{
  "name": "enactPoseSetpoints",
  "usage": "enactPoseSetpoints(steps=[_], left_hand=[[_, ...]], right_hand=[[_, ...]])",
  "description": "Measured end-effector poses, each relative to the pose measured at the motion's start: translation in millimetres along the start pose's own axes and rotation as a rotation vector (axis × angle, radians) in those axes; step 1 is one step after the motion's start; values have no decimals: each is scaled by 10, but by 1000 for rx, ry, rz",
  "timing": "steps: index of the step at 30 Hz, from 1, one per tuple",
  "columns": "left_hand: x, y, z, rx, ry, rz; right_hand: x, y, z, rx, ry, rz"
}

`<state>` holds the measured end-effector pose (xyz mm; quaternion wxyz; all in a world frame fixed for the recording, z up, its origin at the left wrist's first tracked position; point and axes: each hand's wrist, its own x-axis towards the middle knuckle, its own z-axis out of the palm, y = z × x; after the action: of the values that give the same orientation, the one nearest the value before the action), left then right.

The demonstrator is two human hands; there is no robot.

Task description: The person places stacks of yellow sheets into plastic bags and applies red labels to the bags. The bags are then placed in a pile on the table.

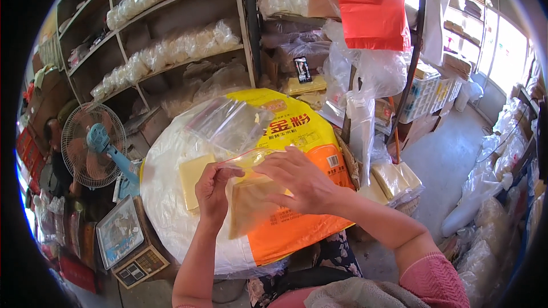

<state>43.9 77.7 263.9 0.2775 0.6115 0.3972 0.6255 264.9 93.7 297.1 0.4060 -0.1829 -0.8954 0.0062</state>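
My left hand is closed in a pinch on the top edge of a clear plastic bag with a red line along its mouth. A stack of pale yellow sheets hangs below, seemingly inside the bag. My right hand lies across the bag's right side, fingers stretched out and apart. Another stack of pale yellow sheets rests on the table to the left of my left hand. Beyond both hands lie flat clear bags with red lines.
A printed yellow, orange and white sheet covers the round table. Left of it stand a fan and a scale. Red bags hang at the far right. Shelves of wrapped bundles line the back; a phone stands there.
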Motion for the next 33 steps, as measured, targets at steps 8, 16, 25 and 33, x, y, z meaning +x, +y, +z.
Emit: enactPoseSetpoints(steps=[8, 16, 25, 33], left_hand=[[-214, 45, -166, -66, -20, -7], [-323, 67, -396, -113, -10, 19], [-603, -314, -737, -69, -78, -45], [-1300, -894, -349, -22, -118, -359]], right_hand=[[-16, 249, 132, 48, -53, 46], [36, 405, 68, 109, -369, -7], [76, 339, 105, 260, -250, 152], [100, 181, 241, 342, -112, 255]])
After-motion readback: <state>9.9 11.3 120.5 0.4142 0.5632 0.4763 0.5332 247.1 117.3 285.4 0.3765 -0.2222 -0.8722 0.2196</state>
